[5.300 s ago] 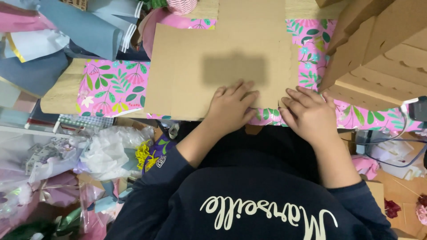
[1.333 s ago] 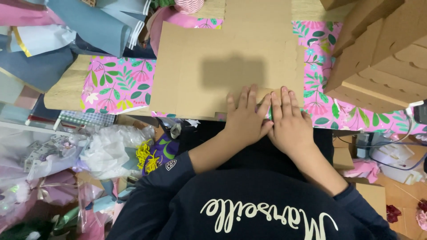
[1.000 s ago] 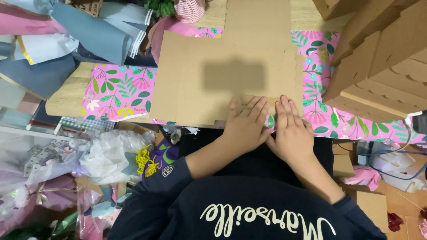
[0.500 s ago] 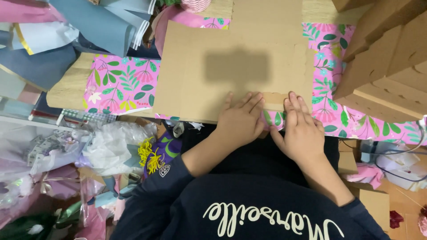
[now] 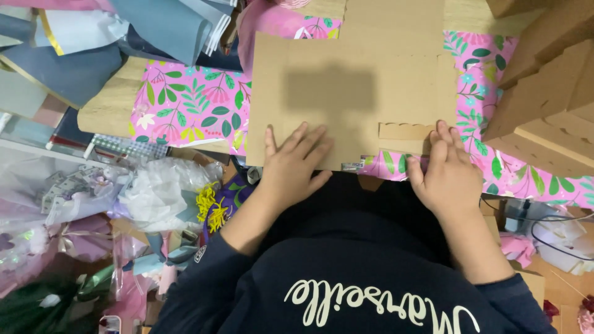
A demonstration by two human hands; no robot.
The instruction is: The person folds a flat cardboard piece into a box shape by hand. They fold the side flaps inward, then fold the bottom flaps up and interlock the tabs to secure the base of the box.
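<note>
a person in a dark navy sweatshirt (image 5: 371,278) with pale script lettering is filling the bottom of the frame, looking down at their own two hands. the left hand (image 5: 294,167) is lying open and flat, fingers spread, pressing on the near edge of a flat brown cardboard sheet (image 5: 346,93) at the centre of the frame. the right hand (image 5: 447,173) is resting at the sheet's lower right corner, fingers stretched out side by side over a scalloped cardboard flap (image 5: 405,131); it is not gripping anything that can be seen, though the fingertips are partly hiding the flap's end.

the cardboard sheet is lying on pink wrapping paper (image 5: 192,105) printed with green leaves and flowers, which is spreading out to the left and right of it over a pale wooden table (image 5: 105,111). a small white label (image 5: 352,166) is peeking out at the sheet's near edge, too small to make out.

at lower left, clear plastic bags (image 5: 74,192) of white and purple stuffing are piling up, their contents hard to tell. at upper left, grey-blue paper sheets (image 5: 124,37) are being cut off by the frame. at upper right, stacked brown cardboard boxes (image 5: 544,99) with wavy edges are running out of the frame.
</note>
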